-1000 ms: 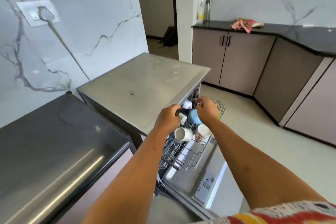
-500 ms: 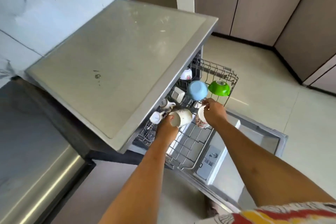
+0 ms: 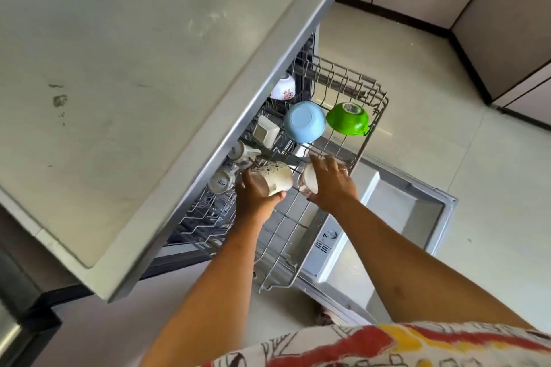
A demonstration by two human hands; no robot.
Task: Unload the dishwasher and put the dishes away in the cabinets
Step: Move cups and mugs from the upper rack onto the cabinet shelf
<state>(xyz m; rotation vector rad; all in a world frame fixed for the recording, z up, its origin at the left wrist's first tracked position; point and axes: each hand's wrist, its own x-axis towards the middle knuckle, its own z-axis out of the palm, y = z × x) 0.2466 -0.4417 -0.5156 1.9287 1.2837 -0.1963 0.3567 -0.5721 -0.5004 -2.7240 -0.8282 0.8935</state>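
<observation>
I'm watching the left hand [image 3: 258, 197] curling its fingers [image 3: 278, 195] round a patterned white mug [image 3: 275, 177], which is tilting on its side over the pulled-out rack [image 3: 369, 89]. Just beside it, the right hand [image 3: 332, 185] is gripping a second mug [image 3: 308, 182] from above, and a ring is showing on one finger. Behind both mugs, a blue bowl [image 3: 304, 121] and a green bowl [image 3: 347, 118] are sitting upside down side by side in the rack. A square white dish [image 3: 265, 131], a floral bowl [image 3: 283, 89] and two small cups [image 3: 241, 152] are lying further in, under the dishwasher top [image 3: 134, 68]. The open door [image 3: 411, 217] is lying below the rack
</observation>
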